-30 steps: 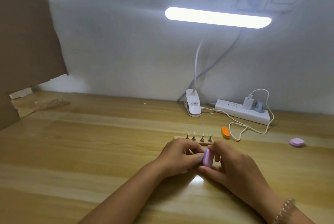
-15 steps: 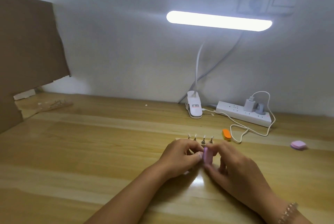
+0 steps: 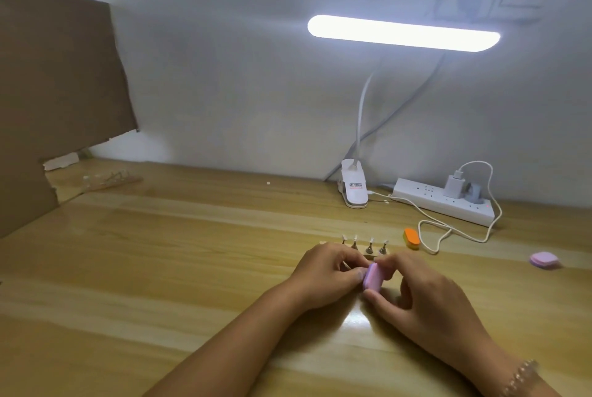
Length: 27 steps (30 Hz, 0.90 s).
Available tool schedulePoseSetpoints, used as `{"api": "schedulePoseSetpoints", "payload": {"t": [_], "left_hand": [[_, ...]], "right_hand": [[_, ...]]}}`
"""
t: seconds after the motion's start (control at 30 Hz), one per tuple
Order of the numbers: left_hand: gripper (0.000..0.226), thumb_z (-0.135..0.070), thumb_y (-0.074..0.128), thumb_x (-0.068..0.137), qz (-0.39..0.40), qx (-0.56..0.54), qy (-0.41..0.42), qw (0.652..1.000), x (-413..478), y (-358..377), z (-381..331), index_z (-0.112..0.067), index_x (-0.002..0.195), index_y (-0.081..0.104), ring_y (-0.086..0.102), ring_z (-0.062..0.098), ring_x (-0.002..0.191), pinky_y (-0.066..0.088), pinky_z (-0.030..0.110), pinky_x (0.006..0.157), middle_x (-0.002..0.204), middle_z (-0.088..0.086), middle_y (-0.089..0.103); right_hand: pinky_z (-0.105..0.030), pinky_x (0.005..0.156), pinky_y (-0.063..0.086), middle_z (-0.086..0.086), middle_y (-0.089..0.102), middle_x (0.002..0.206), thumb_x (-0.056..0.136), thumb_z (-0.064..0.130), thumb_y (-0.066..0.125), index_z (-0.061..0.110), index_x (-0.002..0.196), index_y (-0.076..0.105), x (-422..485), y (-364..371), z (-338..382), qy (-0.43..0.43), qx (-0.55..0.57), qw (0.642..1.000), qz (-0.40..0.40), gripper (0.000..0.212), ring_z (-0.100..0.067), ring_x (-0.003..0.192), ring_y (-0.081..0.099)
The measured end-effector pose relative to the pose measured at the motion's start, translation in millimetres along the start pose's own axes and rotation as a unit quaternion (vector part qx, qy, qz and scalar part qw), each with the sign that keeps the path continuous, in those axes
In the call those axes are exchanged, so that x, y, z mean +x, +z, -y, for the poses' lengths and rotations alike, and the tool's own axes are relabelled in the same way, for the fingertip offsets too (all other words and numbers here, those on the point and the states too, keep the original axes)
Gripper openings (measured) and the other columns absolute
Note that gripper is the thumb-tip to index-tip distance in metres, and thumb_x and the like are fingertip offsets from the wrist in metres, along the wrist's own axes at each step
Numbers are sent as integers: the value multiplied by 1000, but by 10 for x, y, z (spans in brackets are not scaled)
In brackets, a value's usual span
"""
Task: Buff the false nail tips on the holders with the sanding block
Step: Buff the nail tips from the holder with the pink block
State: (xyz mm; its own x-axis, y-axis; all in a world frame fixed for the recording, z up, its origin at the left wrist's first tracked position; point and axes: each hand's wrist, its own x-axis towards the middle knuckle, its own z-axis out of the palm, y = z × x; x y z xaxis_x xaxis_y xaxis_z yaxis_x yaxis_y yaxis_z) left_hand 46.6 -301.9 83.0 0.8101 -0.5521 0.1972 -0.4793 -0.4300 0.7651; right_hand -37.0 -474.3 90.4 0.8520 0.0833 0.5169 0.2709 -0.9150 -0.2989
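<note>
A pale wooden tabletop (image 3: 160,268) with long grain stripes runs back to a plain grey-white wall (image 3: 224,76). A lit bar lamp (image 3: 403,33) hangs over the far right part, its thin neck rising from a white clip base (image 3: 352,188) at the far edge. A glare patch shows on the wood just in front of the hands. Beside the clip, along the far edge, lies a white power strip (image 3: 426,198) with a charger (image 3: 453,187) plugged in. The charger's white cable (image 3: 448,233) loops forward on the wood. A sheet of brown cardboard (image 3: 57,76) stands at the far left corner.

Both hands meet midway across, nearer the near edge. The right hand (image 3: 426,297) pinches the lilac sanding block (image 3: 373,276) between thumb below and fingers above, its broad face turned towards the left hand (image 3: 326,271). That hand's fingers are curled with the tips gathered against the block. What they pinch is hidden, so I cannot tell its grip. Just behind the hands four nail tip holders (image 3: 369,248) stand in a row, each with a small pale tip. The base under them is mostly covered by the knuckles.

An orange block (image 3: 411,238) lies just beside the row's right end, and a pink pad (image 3: 544,259) sits near the right edge. A beaded bracelet (image 3: 520,377) circles the right wrist. Something clear lying near the cardboard is too faint to name.
</note>
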Motion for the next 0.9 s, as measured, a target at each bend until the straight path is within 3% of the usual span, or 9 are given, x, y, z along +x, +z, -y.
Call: {"api": "schedulePoseSetpoints", "payload": {"t": [0.1,0.23,0.33,0.4,0.53,0.67,0.8,0.9], "left_hand": [[19,-23,64,93,-3,-7,-5,1000,5,-8,1,-25,105,78,57,2,71,45,23,72,100,-5,76],[21,-20,64,92,-1,5,0,1000,17,-10,9,-23,107,78,63,9,82,47,25,78,103,-4,76],[20,-23,64,93,-3,3,-9,1000,19,-11,3,-24,108,77,64,10,84,48,27,81,104,-4,76],[21,-22,64,93,2,7,-5,1000,18,-10,3,-25,108,77,66,12,87,49,27,81,105,-5,76],[20,-22,64,94,2,1,0,1000,16,-17,13,-24,108,77,56,3,72,46,25,76,103,-4,76],[21,-20,63,92,-1,11,8,1000,15,-19,22,-25,106,77,58,3,78,45,23,76,104,-5,76],[20,-24,64,93,-6,13,8,1000,24,-10,15,-26,108,77,57,1,78,46,24,79,106,-6,76],[20,-23,64,92,-6,12,9,1000,9,-13,14,-26,107,77,60,4,80,48,26,82,106,-6,76]], "right_hand": [[-23,53,38,22,57,93,74,42,77,33,97,59,12,1,-18,27,14,999,-16,31,11,58,40],[-26,50,42,22,57,92,73,50,72,34,94,57,6,11,-9,8,-10,1000,4,30,8,56,39],[-28,53,44,22,59,93,73,44,78,34,95,59,19,19,-30,38,18,999,-23,30,12,58,39],[-26,51,44,23,59,93,72,44,77,35,97,60,7,27,1,15,0,1000,-13,31,16,59,35],[-31,53,43,21,61,92,74,41,78,34,96,60,27,25,-24,50,10,998,-36,30,9,59,40],[-26,50,39,22,59,88,73,44,76,35,95,59,-3,27,16,15,-13,1000,-7,29,15,56,36],[-26,51,36,26,57,90,75,44,76,37,96,56,0,12,-26,47,-8,999,-9,30,11,55,40],[-27,47,42,26,54,91,73,47,73,38,99,56,-22,18,30,10,-39,999,-4,32,7,52,41]]}}
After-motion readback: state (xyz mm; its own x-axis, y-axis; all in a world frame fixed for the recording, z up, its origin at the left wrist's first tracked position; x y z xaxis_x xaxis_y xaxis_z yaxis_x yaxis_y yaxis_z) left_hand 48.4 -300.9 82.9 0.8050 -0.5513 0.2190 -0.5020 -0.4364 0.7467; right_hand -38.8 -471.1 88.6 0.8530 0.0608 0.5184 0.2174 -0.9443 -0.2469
